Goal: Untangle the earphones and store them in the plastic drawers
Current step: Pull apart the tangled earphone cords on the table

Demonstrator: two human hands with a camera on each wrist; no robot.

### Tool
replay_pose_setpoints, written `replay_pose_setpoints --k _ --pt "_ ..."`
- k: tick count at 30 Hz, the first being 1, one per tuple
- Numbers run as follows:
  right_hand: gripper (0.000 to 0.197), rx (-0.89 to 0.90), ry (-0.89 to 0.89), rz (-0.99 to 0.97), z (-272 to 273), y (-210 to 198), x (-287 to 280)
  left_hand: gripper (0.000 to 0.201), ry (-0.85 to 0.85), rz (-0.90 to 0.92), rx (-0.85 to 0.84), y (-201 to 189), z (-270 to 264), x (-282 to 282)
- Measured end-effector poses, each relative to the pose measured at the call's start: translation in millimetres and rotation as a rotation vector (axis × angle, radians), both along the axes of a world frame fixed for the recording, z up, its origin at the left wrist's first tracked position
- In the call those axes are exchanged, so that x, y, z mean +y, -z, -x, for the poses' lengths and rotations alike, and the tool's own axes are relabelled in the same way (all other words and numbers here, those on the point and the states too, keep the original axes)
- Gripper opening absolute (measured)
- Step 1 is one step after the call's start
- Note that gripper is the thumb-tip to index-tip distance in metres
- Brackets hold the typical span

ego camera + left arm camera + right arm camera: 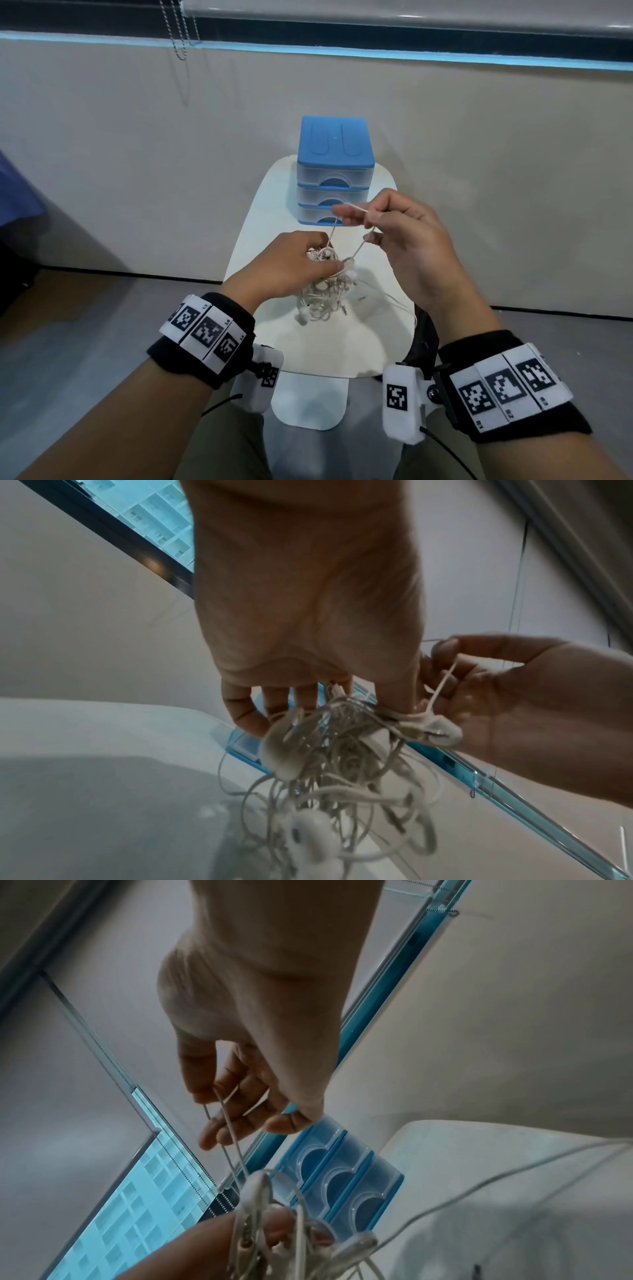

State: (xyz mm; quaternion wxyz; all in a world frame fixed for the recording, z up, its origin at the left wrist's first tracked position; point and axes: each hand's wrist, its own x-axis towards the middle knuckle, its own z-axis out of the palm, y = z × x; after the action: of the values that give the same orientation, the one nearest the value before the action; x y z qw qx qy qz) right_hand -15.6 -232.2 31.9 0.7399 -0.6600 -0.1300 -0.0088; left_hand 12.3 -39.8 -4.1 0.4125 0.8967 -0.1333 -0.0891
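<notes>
A tangled bunch of white earphones (325,291) (342,772) hangs above the small white table (267,212). My left hand (301,260) (308,702) grips the top of the bunch from above. My right hand (363,219) (240,1110) is higher and to the right, pinching a loop of white cable (356,207) (229,1123) that runs down into the tangle. The blue-topped plastic drawer unit (334,171) (346,1177) stands at the table's far end, its three clear drawers all closed.
A beige wall rises behind the table, with a window and a hanging bead chain (178,31) above. Grey floor lies on both sides. A thin loose cable (394,301) trails over the table's right edge. Something dark and blue (17,192) is at the far left.
</notes>
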Motion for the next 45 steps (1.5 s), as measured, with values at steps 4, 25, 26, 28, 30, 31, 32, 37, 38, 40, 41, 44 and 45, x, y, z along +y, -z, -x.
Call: replay_pose_setpoints --k 4,25,26,28,30,31,32,37,38,40,41,44,45 --pt "0.013 -0.140 -0.010 -0.165 1.2 -2.9 -6.8 0.033 -0.049 -0.029 -0.038 5.1 -1.1 0.7" --pt "0.023 -0.102 0.138 1.324 -11.7 3.5 1.1 0.040 0.124 -0.350 -0.301 -4.5 -6.9 -12.9" --pt "0.028 -0.115 0.150 1.291 -13.7 4.7 1.0 0.038 0.118 -0.332 -0.295 -5.1 -6.9 -12.3" --pt "0.030 -0.138 0.207 1.071 -14.3 2.6 1.1 0.030 0.107 -0.285 -0.277 -4.4 -6.0 -9.6" --pt "0.028 -0.199 0.260 0.762 -14.0 -0.6 0.4 0.025 0.106 -0.218 -0.262 -3.7 -4.3 -7.8" --pt "0.027 -0.245 0.276 0.610 -12.4 -4.2 1.8 0.023 0.101 -0.182 -0.254 -3.7 -3.1 -7.3" --pt "0.027 -0.289 0.293 0.473 -10.8 -8.8 3.5 0.023 0.096 -0.159 -0.247 -3.6 -2.2 -6.8" --pt "0.031 -0.301 0.326 -0.173 -7.3 -40.2 -4.2 0.022 0.090 -0.184 -0.185 6.0 0.8 1.6" --pt "0.031 -0.299 0.312 -0.295 -5.8 -46.3 -6.9 0.020 0.086 -0.190 -0.177 8.0 1.3 2.9" --pt "0.031 -0.333 0.322 -0.473 -2.7 -57.1 -13.0 0.018 0.082 -0.205 -0.171 9.8 1.8 4.6" --pt "0.031 -0.361 0.355 -0.523 -0.9 -61.8 -17.0 0.017 0.081 -0.218 -0.170 10.2 1.7 5.4" --pt "0.029 -0.391 0.510 -0.472 1.8 -71.1 -31.5 0.020 0.063 -0.241 -0.166 11.1 -0.5 7.9" --pt "0.027 -0.367 0.558 -0.413 1.6 -71.4 -35.7 0.024 0.059 -0.244 -0.168 11.0 -1.3 8.0"
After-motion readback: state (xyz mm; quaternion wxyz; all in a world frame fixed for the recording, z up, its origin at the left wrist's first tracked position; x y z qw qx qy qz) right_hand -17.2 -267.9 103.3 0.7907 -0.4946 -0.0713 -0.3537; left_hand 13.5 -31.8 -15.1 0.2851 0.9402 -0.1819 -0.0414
